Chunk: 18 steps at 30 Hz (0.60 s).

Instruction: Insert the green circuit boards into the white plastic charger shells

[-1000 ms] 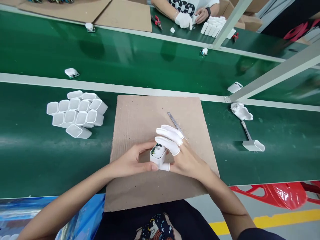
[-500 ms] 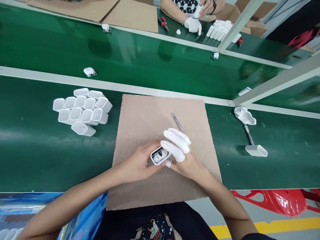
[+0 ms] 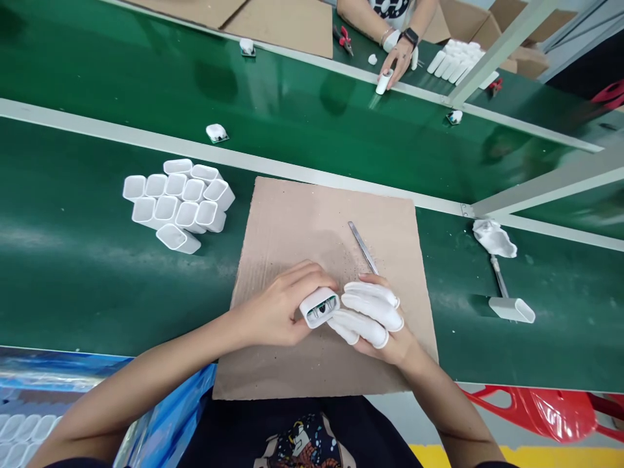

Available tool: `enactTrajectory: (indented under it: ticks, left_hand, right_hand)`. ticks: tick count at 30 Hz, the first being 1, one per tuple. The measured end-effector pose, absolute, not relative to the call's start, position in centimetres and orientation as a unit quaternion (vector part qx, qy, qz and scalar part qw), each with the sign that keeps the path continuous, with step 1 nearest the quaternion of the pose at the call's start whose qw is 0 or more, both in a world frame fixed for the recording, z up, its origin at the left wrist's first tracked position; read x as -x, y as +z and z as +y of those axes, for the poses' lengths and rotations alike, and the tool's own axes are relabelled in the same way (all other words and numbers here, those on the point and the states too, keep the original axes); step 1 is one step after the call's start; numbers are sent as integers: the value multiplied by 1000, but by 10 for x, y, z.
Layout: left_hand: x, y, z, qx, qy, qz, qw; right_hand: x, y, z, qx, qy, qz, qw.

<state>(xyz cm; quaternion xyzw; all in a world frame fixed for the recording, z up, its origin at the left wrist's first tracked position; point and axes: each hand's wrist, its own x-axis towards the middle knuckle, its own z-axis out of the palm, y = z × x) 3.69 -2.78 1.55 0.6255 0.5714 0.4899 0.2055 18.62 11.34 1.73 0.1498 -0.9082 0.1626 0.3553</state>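
Left hand (image 3: 280,311): grasping white case (image 3: 320,307), open end up, over cardboard sheet (image 3: 312,221).
Right hand (image 3: 375,318): covered fingers on the case's far side, steadying it.
Progress: one case in hand, insides visible.
Beyond right hand: tweezers (image 3: 363,247), untouched.
Far left: stack of empty cases (image 3: 178,203), apparently waiting.

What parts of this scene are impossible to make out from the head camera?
- Inside of the white case: dark, too small to read.
- Underside of the case: hidden by the left hand and right hand.
- Far person's hand: the rest of the person is cut off by the top edge.
- Small part on the belt: too small to identify.
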Motion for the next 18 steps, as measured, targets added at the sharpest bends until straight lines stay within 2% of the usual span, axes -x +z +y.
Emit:
enactTrajectory:
  ticks: [10,18]
  left_hand:
    - [-42,14,-29,-622,464,598,201]
    - [-41,15,-28,-621,460,613,165]
  right_hand:
    - [-186,19,105,-154,108,-914,360]
    - [-180,11,102,-119,138,-906,382]
